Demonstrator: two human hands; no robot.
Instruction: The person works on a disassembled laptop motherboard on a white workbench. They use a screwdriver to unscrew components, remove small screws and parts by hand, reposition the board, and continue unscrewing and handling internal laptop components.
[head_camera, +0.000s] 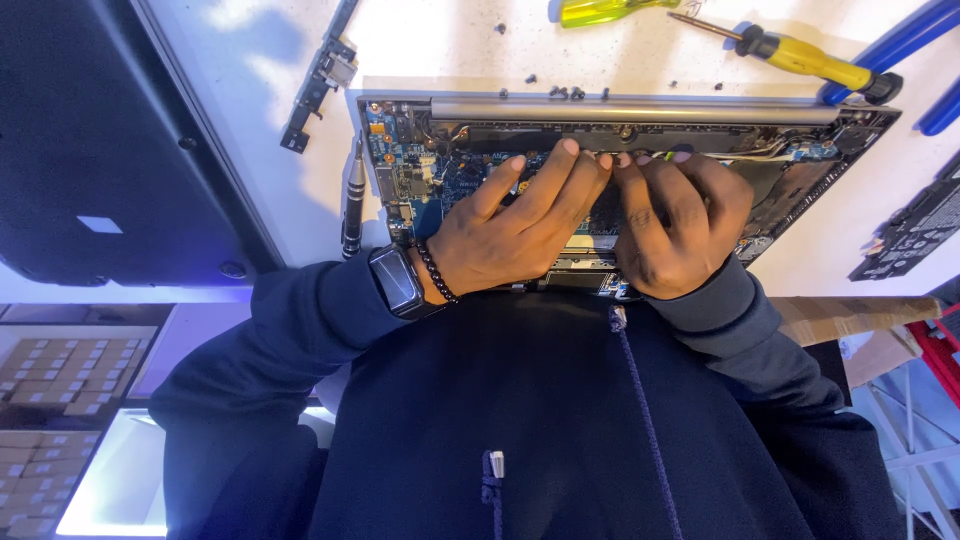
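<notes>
An opened laptop base (800, 135) lies on the white table with its blue circuit board (405, 170) exposed. My left hand (515, 225) rests flat on the board's middle, fingers stretched toward the hinge bar (620, 108). My right hand (675, 225) presses beside it, fingers curled down onto the same spot near the hinge. The two hands touch at the fingertips. What lies under them is hidden. A dark watch (397, 280) and a bead bracelet sit on my left wrist.
A black laptop cover (110, 140) lies at left. A yellow-handled screwdriver (800, 58) and another yellow handle (600, 10) lie beyond the laptop. A dark driver (352, 200) lies left of it, a hinge bracket (320, 85) farther up, small screws (565, 92) by the hinge, blue cables (900, 40) at right.
</notes>
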